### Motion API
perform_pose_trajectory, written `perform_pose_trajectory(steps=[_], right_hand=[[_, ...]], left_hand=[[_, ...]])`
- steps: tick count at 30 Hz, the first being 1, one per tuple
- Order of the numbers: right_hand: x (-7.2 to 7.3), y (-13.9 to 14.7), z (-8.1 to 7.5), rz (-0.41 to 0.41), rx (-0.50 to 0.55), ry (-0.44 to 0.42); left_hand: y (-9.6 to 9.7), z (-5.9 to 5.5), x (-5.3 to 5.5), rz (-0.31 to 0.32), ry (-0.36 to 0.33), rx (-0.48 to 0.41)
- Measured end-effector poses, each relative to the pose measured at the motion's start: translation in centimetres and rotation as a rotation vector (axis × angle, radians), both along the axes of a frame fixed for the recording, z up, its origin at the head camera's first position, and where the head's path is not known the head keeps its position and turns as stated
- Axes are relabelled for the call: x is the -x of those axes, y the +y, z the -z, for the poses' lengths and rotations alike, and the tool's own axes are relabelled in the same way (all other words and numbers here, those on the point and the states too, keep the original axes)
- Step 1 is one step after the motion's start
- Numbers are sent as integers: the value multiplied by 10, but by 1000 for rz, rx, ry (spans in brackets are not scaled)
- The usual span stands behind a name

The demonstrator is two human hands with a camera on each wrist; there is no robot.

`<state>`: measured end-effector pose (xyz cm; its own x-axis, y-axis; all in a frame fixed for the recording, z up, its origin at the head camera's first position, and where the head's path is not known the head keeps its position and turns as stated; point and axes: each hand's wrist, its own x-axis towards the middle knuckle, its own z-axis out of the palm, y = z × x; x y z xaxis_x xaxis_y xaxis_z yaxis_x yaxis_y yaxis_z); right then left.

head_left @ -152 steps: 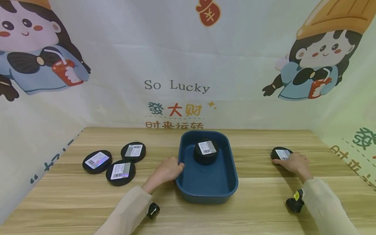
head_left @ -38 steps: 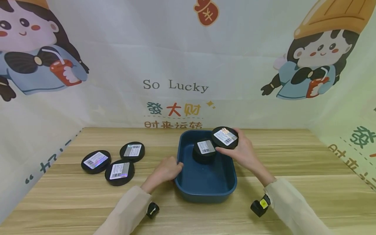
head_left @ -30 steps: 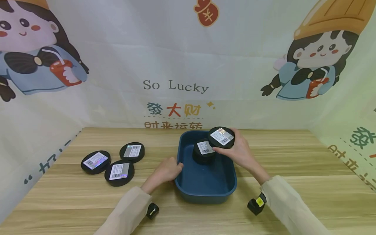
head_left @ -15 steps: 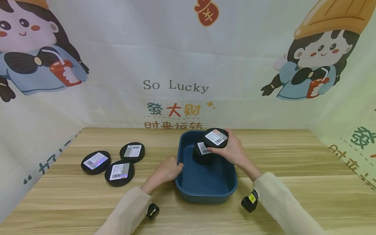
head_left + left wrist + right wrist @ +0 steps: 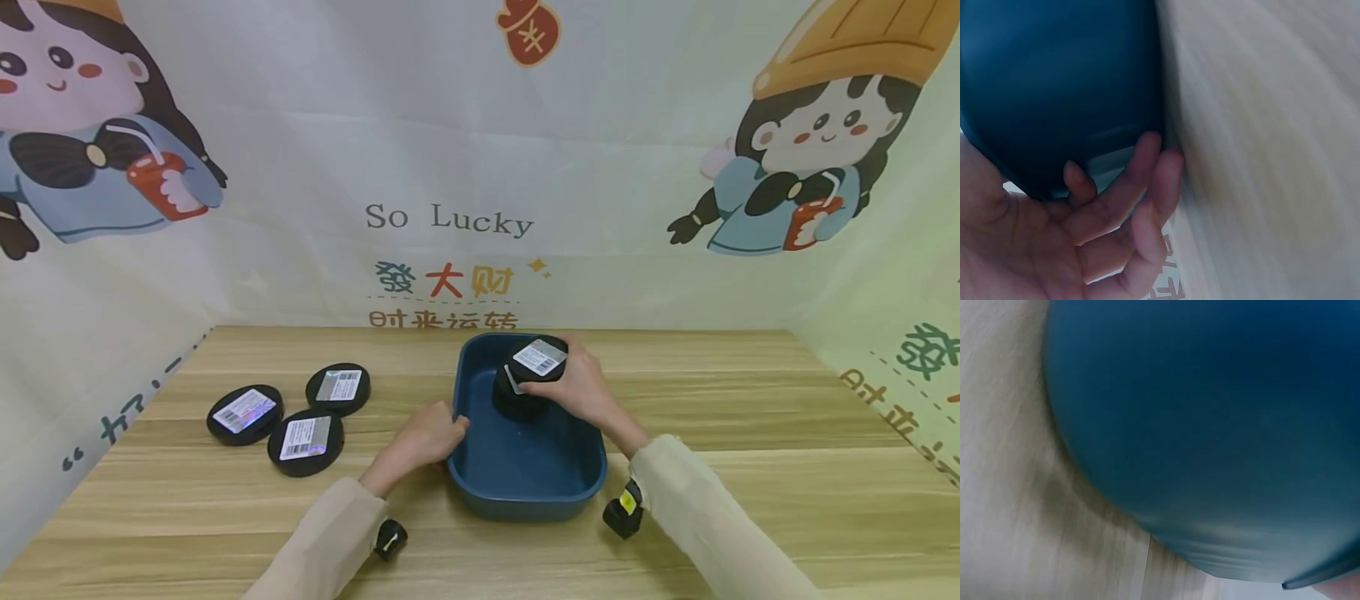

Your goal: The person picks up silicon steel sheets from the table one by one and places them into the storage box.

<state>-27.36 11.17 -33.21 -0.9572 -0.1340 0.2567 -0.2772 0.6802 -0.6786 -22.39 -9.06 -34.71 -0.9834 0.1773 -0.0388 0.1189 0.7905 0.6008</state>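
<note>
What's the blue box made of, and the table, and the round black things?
Blue box: probably smooth plastic; it has a soft sheen. Table: wood or wood-look laminate, with grain streaks. Round black things: plain dark sides, little shine; maybe plastic or painted metal.

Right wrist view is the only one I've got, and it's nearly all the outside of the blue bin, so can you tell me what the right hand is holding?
Observer: The right hand grips a labelled black disc, seen from the head camera.

Operator: Okay, what's below that disc?

Observer: Another black disc, inside the blue bin; I can't tell whether the two touch.

Operator: And where's the left hand?

Observer: The left hand holds the bin by its left side, with fingers along the outer wall.
</note>
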Motion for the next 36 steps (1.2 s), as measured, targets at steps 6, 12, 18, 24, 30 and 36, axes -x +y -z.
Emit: perform_pose_trajectory(steps=[6, 12, 18, 24, 30, 36], right_hand=[[1, -6, 1, 3, -9, -7], [2, -11, 2, 16, -33, -19], [2, -14, 4, 33, -54, -18], [3, -15, 6, 33, -64, -4], [4, -17, 6, 37, -90, -18], [5, -18, 7, 29, -113, -28]], left_hand=[[0, 0, 0, -2, -5, -4], [0, 1, 0, -1, 4, 1], [0, 0, 0, -6, -1, 11], [0, -1, -1, -9, -7, 21], [0, -1, 0, -7, -10, 21], [0, -2, -1, -7, -3, 38]])
